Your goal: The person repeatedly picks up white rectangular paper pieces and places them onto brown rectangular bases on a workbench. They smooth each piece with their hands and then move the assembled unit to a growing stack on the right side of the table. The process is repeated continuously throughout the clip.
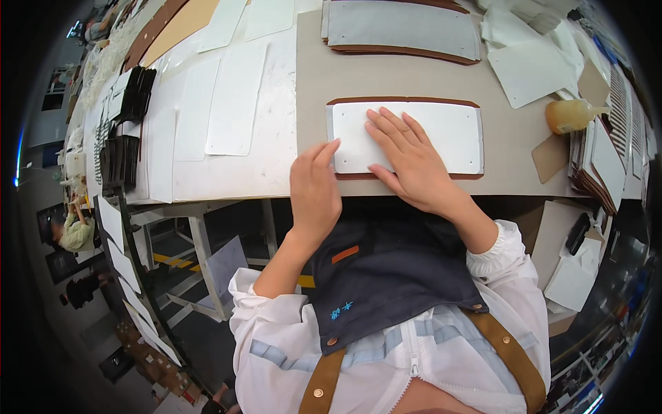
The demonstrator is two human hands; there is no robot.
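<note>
A white rectangular panel [452, 138] with rounded corners and small corner holes lies on a grey layer and a brown backing piece [441, 101]. My right hand [414, 155] is laid flat on the panel's middle, fingers stretched out, holding nothing that shows. At the panel's left edge is my left hand [315, 183], turned on its side with the fingers curled together. Its fingertips are by the edge, and whatever is between them is hidden. Farther back lies a stack of similar grey panels with brown edges [403, 31].
White sheets [238, 103] lie on the table's left, with black stacked pieces [121, 162] beyond. To the right are loose white sheets [531, 72], a yellowish squeeze bottle [569, 116] and stacked brown and white panels [596, 162]. The table's front edge [510, 196] runs before me.
</note>
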